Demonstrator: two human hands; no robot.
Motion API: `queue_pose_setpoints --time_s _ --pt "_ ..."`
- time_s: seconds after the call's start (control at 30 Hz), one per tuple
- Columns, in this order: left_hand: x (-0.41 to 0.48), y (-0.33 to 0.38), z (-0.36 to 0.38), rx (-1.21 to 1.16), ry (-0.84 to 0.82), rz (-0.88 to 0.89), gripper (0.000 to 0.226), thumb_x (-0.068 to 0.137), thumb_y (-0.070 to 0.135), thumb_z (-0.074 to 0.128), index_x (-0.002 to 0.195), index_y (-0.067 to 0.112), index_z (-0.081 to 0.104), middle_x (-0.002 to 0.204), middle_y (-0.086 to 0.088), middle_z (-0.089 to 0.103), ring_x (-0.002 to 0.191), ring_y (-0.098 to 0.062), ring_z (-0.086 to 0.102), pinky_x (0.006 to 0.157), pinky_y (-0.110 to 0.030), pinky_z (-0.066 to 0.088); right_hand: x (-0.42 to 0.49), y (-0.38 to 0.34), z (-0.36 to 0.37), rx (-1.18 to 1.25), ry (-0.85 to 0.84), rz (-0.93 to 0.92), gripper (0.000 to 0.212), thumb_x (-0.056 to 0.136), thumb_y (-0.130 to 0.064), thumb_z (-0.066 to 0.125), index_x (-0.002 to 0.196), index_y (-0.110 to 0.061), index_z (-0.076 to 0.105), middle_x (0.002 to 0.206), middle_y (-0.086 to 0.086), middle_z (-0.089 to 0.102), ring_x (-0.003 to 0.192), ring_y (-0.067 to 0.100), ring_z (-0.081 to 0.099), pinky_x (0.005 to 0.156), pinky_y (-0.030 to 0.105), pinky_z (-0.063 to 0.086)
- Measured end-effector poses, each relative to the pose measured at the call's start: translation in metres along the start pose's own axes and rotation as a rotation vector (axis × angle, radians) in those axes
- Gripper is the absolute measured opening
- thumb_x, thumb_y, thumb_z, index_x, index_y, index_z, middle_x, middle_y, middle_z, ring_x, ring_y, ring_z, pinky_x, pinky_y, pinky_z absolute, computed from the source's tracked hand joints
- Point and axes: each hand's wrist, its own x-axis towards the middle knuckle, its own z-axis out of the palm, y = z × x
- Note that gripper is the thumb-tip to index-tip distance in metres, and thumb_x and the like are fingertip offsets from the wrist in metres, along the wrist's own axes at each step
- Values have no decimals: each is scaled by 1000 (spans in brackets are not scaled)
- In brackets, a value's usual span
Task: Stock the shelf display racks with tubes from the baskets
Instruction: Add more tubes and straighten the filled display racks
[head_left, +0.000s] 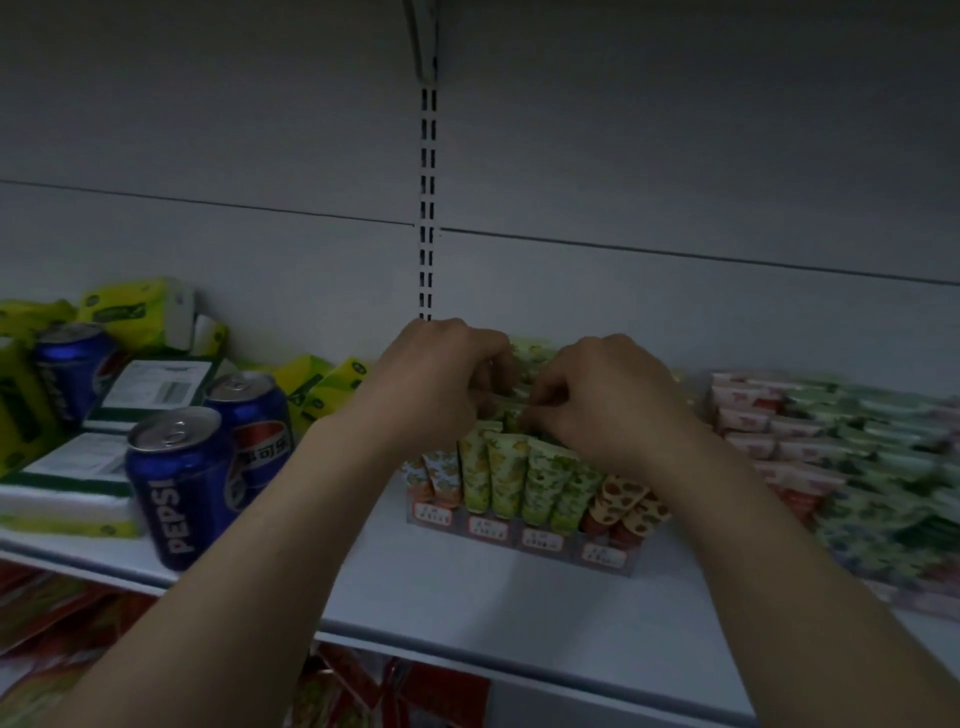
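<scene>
Both bare forearms reach up and forward from the lower corners, drawing together toward the middle. The left hand (441, 374) is knuckles-up, its fingers curled down and away, the tips hidden. The right hand (608, 402) sits just beside it and a little lower, back upward, fingers curled toward the left hand and pinching the top of a tube (511, 420).

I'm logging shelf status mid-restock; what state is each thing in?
Left hand: fingers curled round green patterned plastic tubes.
Right hand: pinching those tubes.
Clear tiered display rack: front rows filled, tubes upright.
Blue Pepsi cans: upright, unopened.
Loose tube pile, right: lying flat.
</scene>
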Motion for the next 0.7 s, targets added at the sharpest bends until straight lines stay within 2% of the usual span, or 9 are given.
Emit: queue_pose_setpoints --time_s 0.1,0.2,0.27,0.33,0.47,0.57,0.7 --pt "-1 -5 -3 -3 -29 -10 22 79 11 74 87 32 70 72 15 61 69 -1 53 68 -16 37 0 1 1 20 6 18 13 82 -38 68 80 -27 75 82 -4 69 77 19 63 63 28 50" --pt "-2 -7 -4 -16 -45 -7 21 80 14 73 87 34 73 81 12 70 74 -1 58 76 -19 43 -1 0 4 46 5 38 10 82 -37 68 80 -28 73 88 -4 69 80 19 62 66 32 54" --pt "-3 -7 -5 -12 -60 -17 21 80 15 73 83 35 71 82 12 70 76 -2 58 77 -21 41 -1 1 5 65 0 46 9 82 -37 67 79 -30 71 90 -5 68 82 18 62 68 32 53" --pt "-3 -8 -7 -23 -80 -31 23 80 16 74 76 38 67 81 13 70 75 0 59 74 -19 39 -1 2 5 83 -1 46 9 83 -37 67 78 -30 69 90 -5 68 82 17 61 69 31 53" --pt "-3 -8 -11 -38 -114 -63 28 80 17 75 72 41 62 75 15 66 68 6 55 62 -7 33 -2 1 5 84 6 47 10 83 -38 68 75 -31 68 89 -5 68 82 17 61 67 30 51" --pt "-1 -5 -12 -14 -129 -80 26 81 16 74 74 39 63 72 18 61 67 7 50 71 -19 36 -2 1 6 80 19 53 10 82 -38 68 77 -30 69 89 -5 69 81 17 61 66 29 51" --pt "3 2 -13 39 -138 -80 21 80 16 73 77 36 67 79 14 67 82 -7 58 84 -28 36 -2 0 8 71 54 58 9 83 -36 66 79 -30 71 92 -3 68 83 18 61 65 29 49"
